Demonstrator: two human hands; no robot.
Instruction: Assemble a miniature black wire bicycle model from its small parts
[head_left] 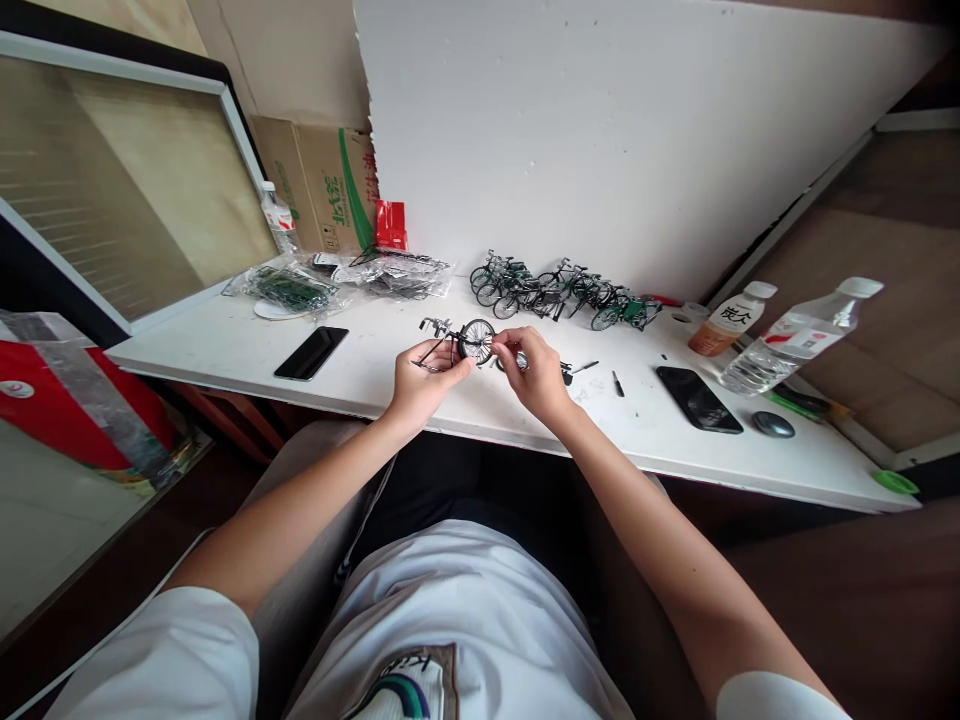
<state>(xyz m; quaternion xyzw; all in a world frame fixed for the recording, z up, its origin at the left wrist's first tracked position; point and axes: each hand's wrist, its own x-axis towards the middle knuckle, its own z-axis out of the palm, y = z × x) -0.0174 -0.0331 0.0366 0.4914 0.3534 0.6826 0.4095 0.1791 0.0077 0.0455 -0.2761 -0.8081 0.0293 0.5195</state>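
Observation:
My left hand (427, 385) is closed on a miniature bicycle (442, 338), its dark frame and handlebars showing above the fingers. At the right end of this model is a spoked black wheel (476, 342), upright and facing me. The thumb and fingertips of my right hand (534, 372) pinch at the wheel's right side; the exact contact is hidden by the fingers. Another small wheel (523, 362) lies on the table, partly behind my right hand. Just right of that hand are a small dark part (568, 375) and a short black stick-like piece (618, 384).
Behind my hands stand several miniature bicycles (562, 287) in a row. Bagged parts (397, 272) lie at the back left, by a cardboard box (319, 190). Phones lie left (312, 353) and right (699, 399). Bottles (802, 338) stand at the right on the white table (195, 350).

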